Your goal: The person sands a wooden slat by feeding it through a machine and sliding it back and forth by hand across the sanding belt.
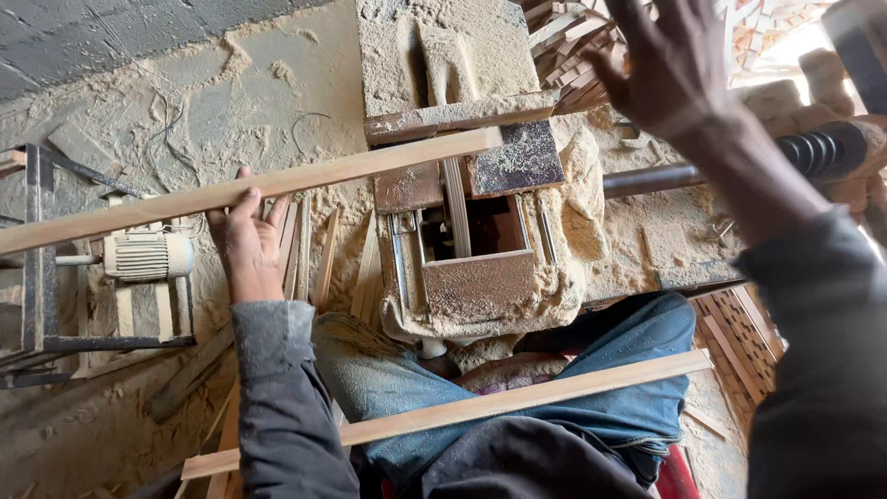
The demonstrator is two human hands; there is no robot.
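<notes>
One left hand (248, 242) pinches a wooden slat (249, 189) beside the dusty saw bench (476, 286); right hand (670, 65) spread.

Sawdust covers the floor (259, 102) everywhere. A grey wall (111, 37) runs along the top left. A small white motor (148, 256) sits in a dark metal frame (37, 277). Bright sunlight falls on stacked wood pieces (573, 46) at the top.
</notes>
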